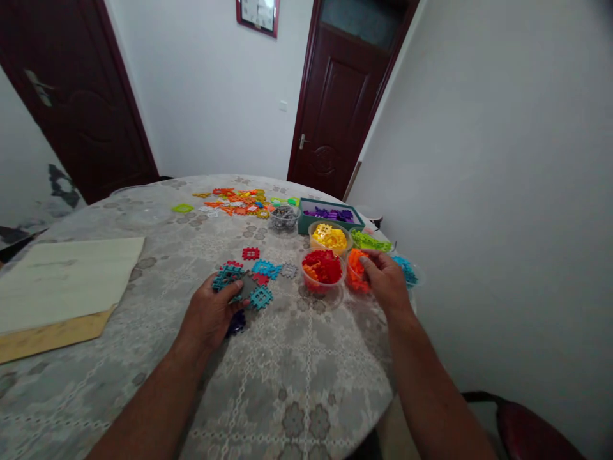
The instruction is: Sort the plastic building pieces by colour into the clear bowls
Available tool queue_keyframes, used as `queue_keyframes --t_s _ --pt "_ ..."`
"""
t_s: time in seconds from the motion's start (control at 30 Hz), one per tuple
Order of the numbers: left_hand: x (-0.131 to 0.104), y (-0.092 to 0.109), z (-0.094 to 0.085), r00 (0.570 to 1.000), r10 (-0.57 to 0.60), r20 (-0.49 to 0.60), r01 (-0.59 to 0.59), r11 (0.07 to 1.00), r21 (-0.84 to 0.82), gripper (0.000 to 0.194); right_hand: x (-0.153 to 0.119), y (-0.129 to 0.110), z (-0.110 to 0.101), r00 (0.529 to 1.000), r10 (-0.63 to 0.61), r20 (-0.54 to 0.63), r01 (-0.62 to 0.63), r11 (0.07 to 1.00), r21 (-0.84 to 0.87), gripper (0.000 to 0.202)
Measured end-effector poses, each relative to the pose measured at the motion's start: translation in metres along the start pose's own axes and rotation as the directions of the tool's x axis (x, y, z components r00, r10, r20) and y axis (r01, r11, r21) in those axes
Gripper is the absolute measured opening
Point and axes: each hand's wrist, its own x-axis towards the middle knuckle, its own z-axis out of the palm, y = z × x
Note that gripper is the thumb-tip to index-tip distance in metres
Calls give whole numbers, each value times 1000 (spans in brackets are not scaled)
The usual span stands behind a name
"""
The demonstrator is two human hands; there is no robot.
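Observation:
My left hand (211, 312) is closed around teal interlocking plastic tiles (227, 277), with a dark grey square (248, 286) among them. Close by on the cloth lie a teal tile (261, 298), blue tiles (266, 269), a red tile (250, 253), a grey tile (288, 270) and a dark purple tile (236, 324) partly under the hand. My right hand (385, 279) is at the tub of orange plastic pieces (357, 271), its fingers curled at the pile. Whether a single piece is between those fingertips is hidden.
Round the right hand stand tubs of red pieces (322, 266), yellow pieces (329, 237), green pieces (370, 241) and blue pieces (406, 271). Behind are a green box (306, 222) of purple pieces and a grey tub (284, 218). Mixed tiles (242, 201) lie farther back; paper (67, 278) lies left.

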Motion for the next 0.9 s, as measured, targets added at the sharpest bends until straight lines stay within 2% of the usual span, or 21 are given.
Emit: queue_keyframes --t_s 0.13,0.23,0.47,0.6,0.77,0.83,0.9 --pt "-1 2 4 1000 9 -3 -9 1000 16 37 14 11 -39 995 -7 -104 -6 992 -122 53" --pt "-1 2 5 1000 0 -5 0 1000 9 37 13 18 -47 994 -56 -94 30 966 -256 48" --pt "3 -4 0 1000 -1 8 1 1000 -16 34 5 34 -33 984 -175 -16 152 896 -416 43" --pt "2 -2 3 1000 -31 -2 31 999 -27 31 3 34 -32 978 -208 18 189 847 -497 41" --pt "-3 -2 7 998 -44 54 48 997 -61 34 -16 8 -23 953 -301 -33 251 847 -469 39" --pt "-4 -4 7 995 -47 86 52 997 -54 38 -29 -7 -10 943 -330 31 312 852 -420 35" --pt "-4 -7 6 993 -45 109 51 998 -48 40 -43 -22 8 924 -344 164 381 850 -364 31"
